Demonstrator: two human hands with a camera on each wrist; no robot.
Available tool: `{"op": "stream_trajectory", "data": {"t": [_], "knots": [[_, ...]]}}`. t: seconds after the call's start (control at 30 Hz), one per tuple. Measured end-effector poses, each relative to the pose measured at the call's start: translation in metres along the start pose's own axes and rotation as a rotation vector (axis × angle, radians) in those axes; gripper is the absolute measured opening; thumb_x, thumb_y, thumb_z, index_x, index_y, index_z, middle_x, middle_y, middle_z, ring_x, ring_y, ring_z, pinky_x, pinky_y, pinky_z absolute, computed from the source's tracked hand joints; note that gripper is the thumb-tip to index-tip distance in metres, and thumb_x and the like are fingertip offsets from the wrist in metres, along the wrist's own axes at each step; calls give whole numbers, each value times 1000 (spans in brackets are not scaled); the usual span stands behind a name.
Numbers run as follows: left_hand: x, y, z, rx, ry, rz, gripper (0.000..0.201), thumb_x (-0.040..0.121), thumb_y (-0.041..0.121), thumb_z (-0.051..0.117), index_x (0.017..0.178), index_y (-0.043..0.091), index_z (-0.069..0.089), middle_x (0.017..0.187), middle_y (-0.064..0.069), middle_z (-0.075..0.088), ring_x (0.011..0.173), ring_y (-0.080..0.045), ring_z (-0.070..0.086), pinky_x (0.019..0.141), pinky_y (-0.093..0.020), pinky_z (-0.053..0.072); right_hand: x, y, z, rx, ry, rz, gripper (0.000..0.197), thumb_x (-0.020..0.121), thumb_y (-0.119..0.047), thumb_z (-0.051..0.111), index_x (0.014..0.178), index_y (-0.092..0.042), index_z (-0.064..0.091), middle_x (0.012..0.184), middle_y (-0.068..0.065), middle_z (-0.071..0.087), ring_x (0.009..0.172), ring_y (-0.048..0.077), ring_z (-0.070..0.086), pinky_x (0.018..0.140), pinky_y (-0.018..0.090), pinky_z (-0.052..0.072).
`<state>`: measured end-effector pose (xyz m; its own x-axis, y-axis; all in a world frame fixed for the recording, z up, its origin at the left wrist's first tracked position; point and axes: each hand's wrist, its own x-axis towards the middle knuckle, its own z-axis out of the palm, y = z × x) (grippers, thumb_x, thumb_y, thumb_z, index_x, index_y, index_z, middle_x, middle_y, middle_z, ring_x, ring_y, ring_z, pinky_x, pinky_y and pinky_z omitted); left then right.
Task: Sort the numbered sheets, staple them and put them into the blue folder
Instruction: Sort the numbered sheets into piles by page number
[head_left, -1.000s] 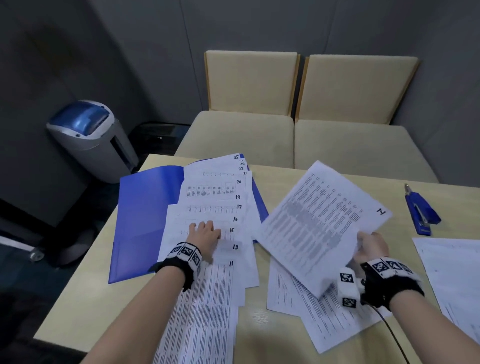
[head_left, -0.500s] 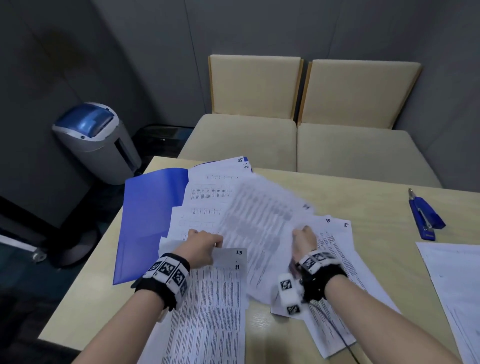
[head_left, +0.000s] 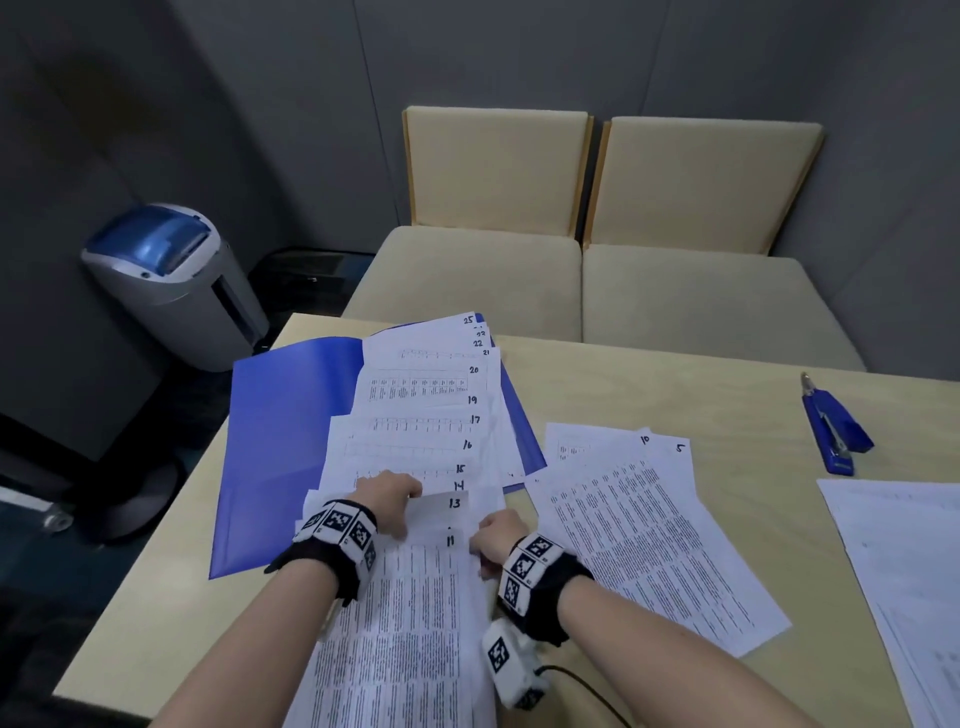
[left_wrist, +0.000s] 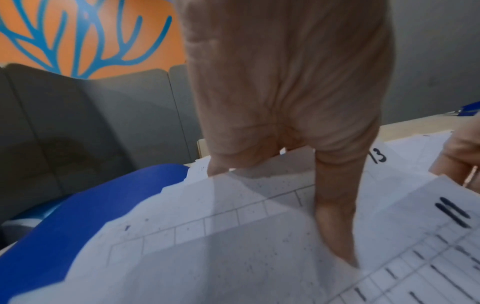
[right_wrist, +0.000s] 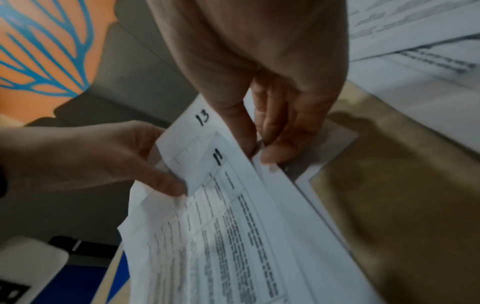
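Matt white paper sheets (head_left: 415, 431) lie on a smooth, faintly glossy blue plastic folder (head_left: 280, 447) over a pale wood-grain table (head_left: 675, 395), beside a glossy plastic stapler (head_left: 836, 431) and cloth-covered chairs (head_left: 597, 280).

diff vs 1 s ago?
Right hand swung its sheet left from mid-air into the fanned stack, where it now pinches the edge near sheet 11. Left hand now pinches up sheet 13. Folder, stapler unchanged.

Grey walls (head_left: 519, 52), two beige chairs (head_left: 493, 218), wooden table (head_left: 675, 395)
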<state>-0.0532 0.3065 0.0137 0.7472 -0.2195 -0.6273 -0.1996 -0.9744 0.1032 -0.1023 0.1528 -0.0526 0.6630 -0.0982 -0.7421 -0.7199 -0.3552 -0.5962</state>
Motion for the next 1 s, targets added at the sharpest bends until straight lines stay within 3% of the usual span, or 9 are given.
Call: {"op": "stream_trajectory", "data": {"t": [0.1, 0.23, 0.37, 0.47, 0.53, 0.67, 0.8, 0.93, 1.0], "knots": [[16, -2, 12, 86, 21, -43, 53, 75, 12, 71, 123, 17, 48, 107, 0, 56, 111, -23, 55, 102, -40, 33, -5, 0, -7, -42, 41, -34, 22, 75, -1, 62, 67, -15, 46, 71, 10, 55, 47, 22, 53, 43, 26, 44], [33, 17, 27, 241, 263, -89, 64, 73, 19, 68, 128, 21, 35, 126, -3, 41, 118, -25, 44, 107, -52, 24, -5, 16, -43, -149, 222, -171, 9, 82, -12, 52, 84, -21, 52, 84, -4, 55, 78, 18, 55, 68, 24, 43], [46, 78, 33, 48, 591, 187, 50, 75, 9, 60, 122, 21, 49, 119, -3, 47, 107, -25, 51, 99, -44, 35, -5, 59, -117, -201, 453, -173, 16, 85, -14, 55, 100, -19, 58, 107, 6, 59, 92, 19, 56, 82, 31, 49], [56, 135, 35, -7, 496, 324, 42, 92, 22, 46, 132, 19, 39, 128, -3, 42, 115, -22, 44, 95, -34, 38, -19, 99, -165, -292, 653, 32, 30, 86, -17, 55, 115, -23, 51, 127, 6, 43, 120, 25, 41, 97, 38, 38], [66, 159, 36, -19, 428, 303, 51, 93, 34, 49, 138, 18, 32, 134, -5, 39, 123, -23, 40, 99, -37, 36, -30, 120, -184, -337, 689, 119, 42, 83, -25, 60, 122, -27, 44, 133, 6, 36, 125, 27, 34, 100, 42, 33], [85, 178, 41, 86, 269, 179, 79, 82, 49, 60, 143, 16, 22, 137, -8, 34, 125, -29, 37, 103, -48, 34, -46, 149, -197, -444, 610, 92, 57, 79, -39, 63, 128, -26, 36, 131, 6, 33, 124, 27, 33, 97, 43, 35], [90, 189, 37, 119, 274, 151, 81, 76, 51, 66, 138, 18, 26, 131, -8, 39, 122, -29, 40, 101, -47, 34, -53, 165, -199, -457, 588, 35, 61, 79, -42, 62, 131, -27, 34, 130, 3, 32, 124, 25, 32, 96, 41, 38], [87, 198, 32, 118, 339, 237, 41, 82, 27, 59, 119, 16, 43, 113, -4, 52, 104, -28, 54, 84, -38, 41, -49, 168, -211, -390, 494, 56, 63, 76, -41, 66, 128, -28, 32, 125, 1, 38, 119, 23, 43, 90, 38, 37], [82, 207, 27, 80, 368, 349, 23, 85, 14, 50, 108, 14, 51, 98, -2, 54, 94, -30, 59, 70, -34, 41, -46, 171, -221, -330, 438, 64, 49, 80, -33, 63, 120, -26, 36, 117, 0, 45, 108, 22, 51, 83, 35, 37]]}}
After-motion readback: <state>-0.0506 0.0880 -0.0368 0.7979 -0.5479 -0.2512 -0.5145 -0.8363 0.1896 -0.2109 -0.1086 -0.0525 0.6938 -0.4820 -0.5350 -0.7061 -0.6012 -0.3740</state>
